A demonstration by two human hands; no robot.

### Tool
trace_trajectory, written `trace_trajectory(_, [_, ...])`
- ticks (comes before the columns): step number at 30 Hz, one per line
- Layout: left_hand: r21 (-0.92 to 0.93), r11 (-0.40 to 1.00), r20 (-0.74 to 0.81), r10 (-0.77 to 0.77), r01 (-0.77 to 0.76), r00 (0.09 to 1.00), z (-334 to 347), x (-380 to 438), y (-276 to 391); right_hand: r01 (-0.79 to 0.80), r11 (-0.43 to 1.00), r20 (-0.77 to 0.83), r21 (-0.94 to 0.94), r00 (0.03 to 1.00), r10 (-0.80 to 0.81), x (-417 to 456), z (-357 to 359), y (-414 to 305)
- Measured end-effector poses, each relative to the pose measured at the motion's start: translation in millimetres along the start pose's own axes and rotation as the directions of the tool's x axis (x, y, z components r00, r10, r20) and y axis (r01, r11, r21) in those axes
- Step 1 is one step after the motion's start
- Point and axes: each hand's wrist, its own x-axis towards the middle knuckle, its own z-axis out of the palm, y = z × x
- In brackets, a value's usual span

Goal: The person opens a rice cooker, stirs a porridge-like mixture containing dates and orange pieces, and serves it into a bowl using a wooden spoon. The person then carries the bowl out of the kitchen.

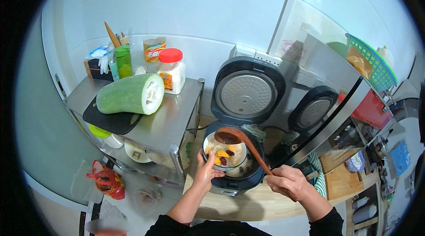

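My left hand holds a white bowl by its left side, over the front of an open rice cooker. In the bowl lies a pale porridge with yellow-orange chunks and dark red pieces, perhaps dates. My right hand grips the handle of a brown wooden ladle; its head is above the bowl's far rim. Behind the bowl, more porridge with dark pieces shows in the cooker's pot. The cooker's lid stands upright against the wall side.
At the left, a steel shelf bears a cut winter melon on a black cutting board, a red-lidded jar and a green-lidded bottle. A glossy panel rises right of the cooker. A red bag sits on the floor.
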Motion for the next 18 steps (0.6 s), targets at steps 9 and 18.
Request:
trace_trajectory(9, [-0.021, 0.999, 0.014, 0.034, -0.034, 0.999, 0.5, -5.9, -1.6, -0.387, 0.333, -0.168, 0.860, 0.402, 0.900, -27.1, 11.7, 9.4])
trace_trajectory(18, [-0.057, 0.996, -0.018, 0.074, -0.075, 0.997, -15.2, -25.6, 5.8, -0.337, 0.129, -0.074, 0.933, 0.173, 0.982, -53.6, 22.5, 50.6])
